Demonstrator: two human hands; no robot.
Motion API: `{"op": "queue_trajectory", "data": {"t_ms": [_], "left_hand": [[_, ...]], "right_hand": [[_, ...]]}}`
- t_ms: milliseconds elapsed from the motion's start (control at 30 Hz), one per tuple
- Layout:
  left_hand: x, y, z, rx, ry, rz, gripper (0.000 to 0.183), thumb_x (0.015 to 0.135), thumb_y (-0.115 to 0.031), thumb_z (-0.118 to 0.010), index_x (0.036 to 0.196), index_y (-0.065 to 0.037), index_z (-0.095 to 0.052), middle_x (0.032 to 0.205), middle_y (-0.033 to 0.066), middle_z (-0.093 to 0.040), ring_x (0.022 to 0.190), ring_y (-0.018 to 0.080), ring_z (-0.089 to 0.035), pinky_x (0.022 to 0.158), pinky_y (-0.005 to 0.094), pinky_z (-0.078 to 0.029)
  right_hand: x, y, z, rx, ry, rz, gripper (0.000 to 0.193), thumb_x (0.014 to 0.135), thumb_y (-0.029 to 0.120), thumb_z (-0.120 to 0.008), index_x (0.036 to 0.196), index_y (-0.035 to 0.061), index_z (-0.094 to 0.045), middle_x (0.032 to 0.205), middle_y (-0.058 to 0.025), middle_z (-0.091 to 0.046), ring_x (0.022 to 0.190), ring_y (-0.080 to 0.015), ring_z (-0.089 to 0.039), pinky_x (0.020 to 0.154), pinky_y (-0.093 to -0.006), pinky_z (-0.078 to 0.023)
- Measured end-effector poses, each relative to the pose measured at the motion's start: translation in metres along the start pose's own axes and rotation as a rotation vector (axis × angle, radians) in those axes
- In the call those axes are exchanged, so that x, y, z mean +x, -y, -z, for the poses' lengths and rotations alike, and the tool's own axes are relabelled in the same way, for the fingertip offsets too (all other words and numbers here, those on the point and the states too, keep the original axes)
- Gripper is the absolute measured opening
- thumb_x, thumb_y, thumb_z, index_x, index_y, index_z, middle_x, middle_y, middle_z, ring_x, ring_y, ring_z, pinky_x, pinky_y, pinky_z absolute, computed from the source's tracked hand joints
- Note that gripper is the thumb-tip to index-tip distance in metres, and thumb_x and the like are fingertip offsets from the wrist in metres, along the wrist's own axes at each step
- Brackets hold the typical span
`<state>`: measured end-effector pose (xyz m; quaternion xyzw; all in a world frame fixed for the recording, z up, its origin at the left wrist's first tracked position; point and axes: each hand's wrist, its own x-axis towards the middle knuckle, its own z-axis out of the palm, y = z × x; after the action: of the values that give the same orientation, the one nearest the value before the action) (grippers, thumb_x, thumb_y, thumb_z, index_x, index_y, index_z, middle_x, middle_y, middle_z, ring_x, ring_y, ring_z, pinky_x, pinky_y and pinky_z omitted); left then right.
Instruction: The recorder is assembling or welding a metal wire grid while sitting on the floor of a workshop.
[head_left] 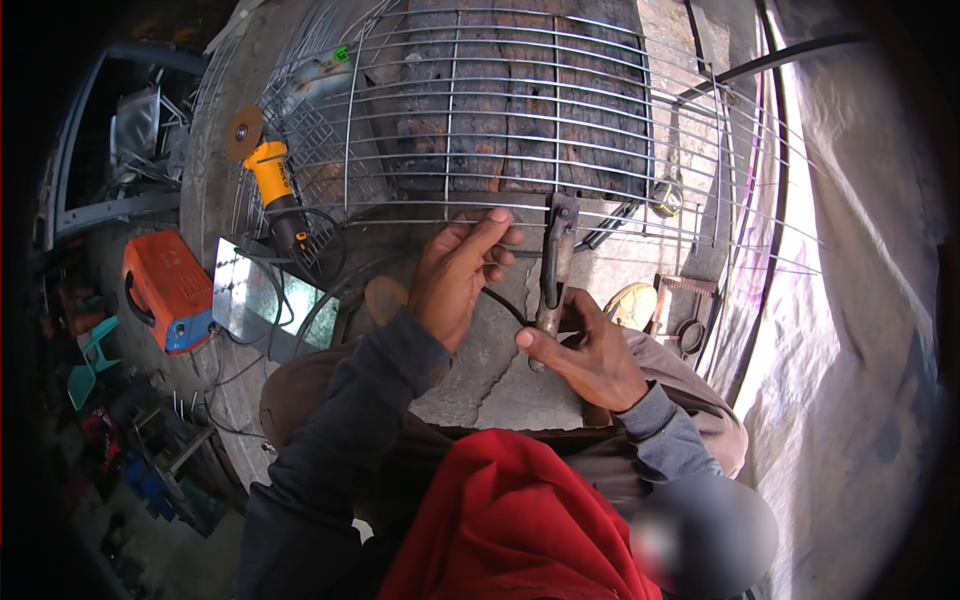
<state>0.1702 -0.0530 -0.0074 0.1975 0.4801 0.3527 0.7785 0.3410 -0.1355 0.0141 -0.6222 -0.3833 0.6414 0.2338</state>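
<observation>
A wire grid (600,115) of long thin rods and cross rods spreads in front of me. My left hand (458,275) is at its near edge, fingers curled and thumb pressed against the index finger at the nearest rod. In my right hand (590,350) is a worn metal welding clamp (557,260), held by its lower end with the thumb across it. Its jaw end points away from me and overlaps the grid's near rods; whether it bites on a rod I cannot tell. A black cable (508,303) runs to the clamp's handle.
Dark, scorched boards (520,150) lie under the grid. At the left are a yellow angle grinder (270,180), an orange welding machine (170,290) and a shiny metal sheet (262,305). A tape measure (666,197) and a hand saw (688,286) lie right; a pale sheet (830,300) hangs there.
</observation>
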Motion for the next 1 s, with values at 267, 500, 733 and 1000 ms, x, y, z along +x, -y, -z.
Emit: {"op": "queue_trajectory", "data": {"t_ms": [267,500,733,1000], "left_hand": [[0.001,0.000,0.002,0.006,0.005,-0.007,0.016,0.094,-0.025,-0.056,0.099,-0.010,-0.058,0.090,0.0009,-0.061,0.076,0.0075,-0.053,0.067,0.0231,-0.040],[0.001,0.000,0.004,0.022,0.019,-0.017,0.016,0.093,-0.025,-0.056,0.097,-0.010,-0.060,0.090,0.0010,-0.062,0.076,0.0072,-0.053,0.067,0.0234,-0.040],[-0.001,0.001,0.004,0.038,0.013,-0.012,0.017,0.093,-0.025,-0.056,0.097,-0.009,-0.060,0.090,0.0014,-0.062,0.076,0.0073,-0.053,0.067,0.0234,-0.040],[0.002,0.005,0.006,0.041,0.011,-0.013,0.018,0.093,-0.025,-0.056,0.102,-0.010,-0.058,0.092,0.0019,-0.062,0.076,0.0075,-0.054,0.067,0.0236,-0.040]], "right_hand": [[-0.001,0.000,-0.002,0.001,-0.032,0.035,0.072,0.076,0.040,-0.075,0.121,-0.0082,-0.046,0.085,-0.0103,-0.061,0.075,-0.0127,-0.057,0.066,-0.0263,-0.047],[0.000,-0.004,-0.003,0.016,-0.015,0.014,0.064,0.076,0.035,-0.075,0.118,-0.0057,-0.049,0.080,-0.0063,-0.058,0.071,-0.0111,-0.051,0.065,-0.0251,-0.045],[0.001,-0.002,-0.002,0.029,0.019,0.009,0.064,0.077,0.036,-0.074,0.117,-0.0062,-0.048,0.080,-0.0065,-0.059,0.072,-0.0116,-0.053,0.065,-0.0258,-0.045],[-0.001,-0.001,0.005,-0.049,0.019,0.027,0.086,0.075,0.047,-0.073,0.131,-0.0083,-0.038,0.105,-0.0203,-0.060,0.097,-0.0247,-0.060,0.081,-0.0318,-0.048]]}}
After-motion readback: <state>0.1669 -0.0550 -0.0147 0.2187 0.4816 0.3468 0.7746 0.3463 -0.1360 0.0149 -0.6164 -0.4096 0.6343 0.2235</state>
